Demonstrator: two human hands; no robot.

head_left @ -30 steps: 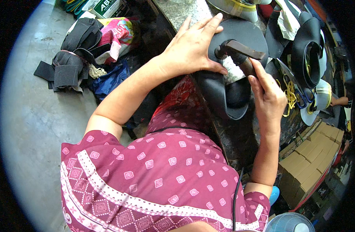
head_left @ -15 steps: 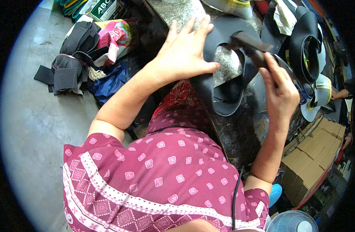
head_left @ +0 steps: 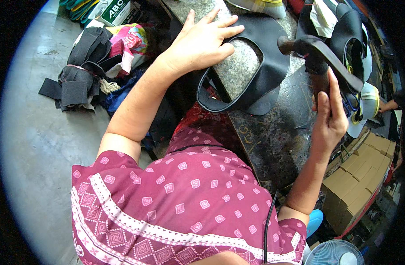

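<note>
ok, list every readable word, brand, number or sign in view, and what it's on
Green-and-white package: large white capitals, legible, wording not copied here; smaller line below too small to read.
Pink-and-yellow packaging: lettering-like print, too creased and small to read.
Dark worktop: faint yellowish marks; can't tell if writing.
Hammer, black ring-shaped piece: none visible.

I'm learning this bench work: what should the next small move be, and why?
Probably steady the black piece with the left hand before lowering the hammer: that hand reaches only over its upper-left edge, its curled lower-left end appears to jut past the table, and the right hand has the hammer apparently raised near the piece's right side.
</note>
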